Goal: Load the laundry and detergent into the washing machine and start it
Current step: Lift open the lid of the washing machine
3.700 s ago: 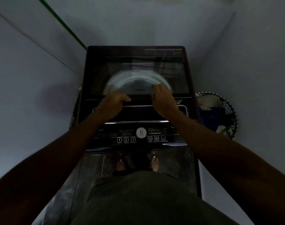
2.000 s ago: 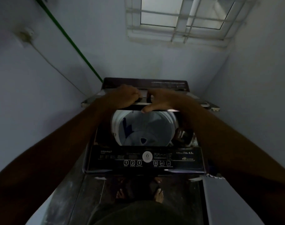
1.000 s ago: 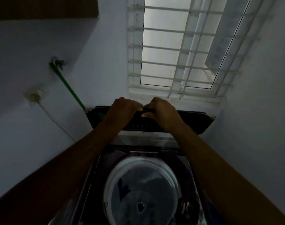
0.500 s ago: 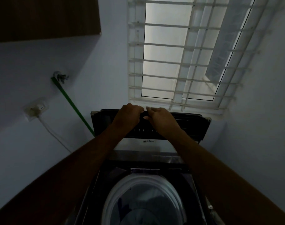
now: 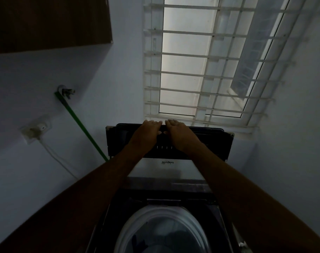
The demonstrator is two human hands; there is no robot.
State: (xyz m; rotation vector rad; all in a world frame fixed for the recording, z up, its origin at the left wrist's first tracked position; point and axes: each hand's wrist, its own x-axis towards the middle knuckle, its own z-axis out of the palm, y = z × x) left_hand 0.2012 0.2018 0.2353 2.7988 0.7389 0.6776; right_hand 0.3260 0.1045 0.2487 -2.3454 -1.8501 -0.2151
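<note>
Both hands, left hand (image 5: pixel 149 133) and right hand (image 5: pixel 179 134), press flat, fingers straight, on the raised lid (image 5: pixel 210 143) at frame centre; the lid-opening step looks done, and loading laundry into the drum (image 5: pixel 163 229) below likely follows.

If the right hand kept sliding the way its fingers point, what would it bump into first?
Probably the window grille. The right hand lies flat on the raised lid, fingers at its top edge, and the bars sit just beyond; how far behind is unclear.

Dark washer lid (image 5: pixel 210 141) raised upright, white drum (image 5: pixel 163 229) (rim visible) open
</note>
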